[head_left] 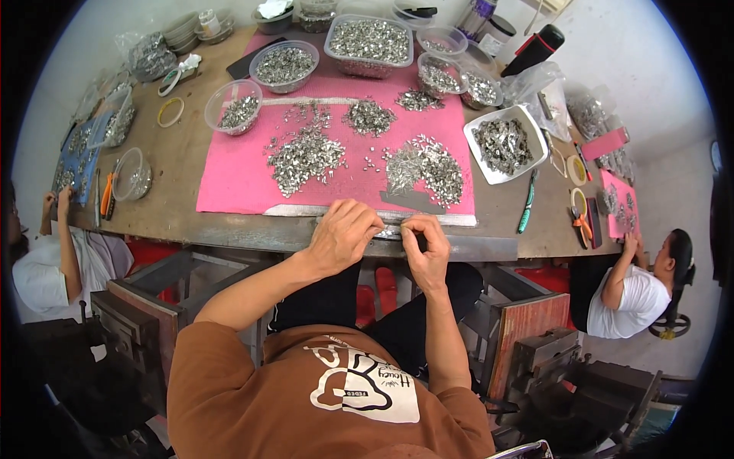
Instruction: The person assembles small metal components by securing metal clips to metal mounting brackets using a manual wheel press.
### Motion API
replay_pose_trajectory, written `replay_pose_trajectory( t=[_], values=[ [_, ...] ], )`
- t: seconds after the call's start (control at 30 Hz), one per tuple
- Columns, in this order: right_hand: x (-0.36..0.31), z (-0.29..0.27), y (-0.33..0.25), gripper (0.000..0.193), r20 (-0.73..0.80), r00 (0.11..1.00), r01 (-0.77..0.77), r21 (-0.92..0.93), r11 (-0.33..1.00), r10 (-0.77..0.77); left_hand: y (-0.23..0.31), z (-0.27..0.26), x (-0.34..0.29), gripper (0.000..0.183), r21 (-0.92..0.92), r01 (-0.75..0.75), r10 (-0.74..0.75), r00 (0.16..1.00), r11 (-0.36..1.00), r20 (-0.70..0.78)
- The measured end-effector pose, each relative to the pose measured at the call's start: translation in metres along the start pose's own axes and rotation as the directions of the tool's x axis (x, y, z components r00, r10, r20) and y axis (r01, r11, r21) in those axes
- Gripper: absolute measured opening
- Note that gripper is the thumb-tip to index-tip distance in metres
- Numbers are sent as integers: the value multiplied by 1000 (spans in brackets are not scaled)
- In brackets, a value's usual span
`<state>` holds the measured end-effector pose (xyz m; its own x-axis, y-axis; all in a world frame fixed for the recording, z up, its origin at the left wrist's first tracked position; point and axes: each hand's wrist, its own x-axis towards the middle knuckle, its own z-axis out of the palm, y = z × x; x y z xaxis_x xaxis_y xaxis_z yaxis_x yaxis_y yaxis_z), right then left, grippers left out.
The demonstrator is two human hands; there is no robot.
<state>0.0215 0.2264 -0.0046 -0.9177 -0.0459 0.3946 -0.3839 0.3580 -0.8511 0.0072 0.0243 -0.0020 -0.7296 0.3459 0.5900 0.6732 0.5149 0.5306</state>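
Observation:
Both hands meet at the near edge of the workbench. My left hand (345, 236) is closed, its thumb and fingertips pinched together beside some small shiny metal pieces (388, 231). My right hand (427, 246) is closed in a pinch on the other side of them, and what its fingertips hold is hidden. Just beyond lies a pink mat (229, 180) with a pile of small silvery metal parts (306, 159) on the left. A pile of thin pins (403, 168) and a pile of metal parts (443, 180) lie on the right, by a grey strip (411, 202).
Plastic tubs of metal parts (284, 67) line the far side. A white dish (497, 174) and green-handled tweezers (527, 203) lie right, orange-handled pliers (108, 195) left. Co-workers sit at left (46, 268) and right (627, 298). Vises (126, 329) stand below the bench.

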Motion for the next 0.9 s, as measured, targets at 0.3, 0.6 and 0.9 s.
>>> replay_pose_trajectory(
  t=[0.3,0.6,0.9],
  values=[
    [0,5,-4,12,37,988,155,-106,982,-152,13,1,-6,12,104,16,-11,999,994,-51],
    [1,8,-3,14,62,985,169,-123,978,-162,18,2,-13,23,65,111,-107,993,992,-55],
    [2,6,-13,21,150,929,370,-349,861,-339,20,2,-15,23,47,108,-105,992,993,-63]
  ],
)
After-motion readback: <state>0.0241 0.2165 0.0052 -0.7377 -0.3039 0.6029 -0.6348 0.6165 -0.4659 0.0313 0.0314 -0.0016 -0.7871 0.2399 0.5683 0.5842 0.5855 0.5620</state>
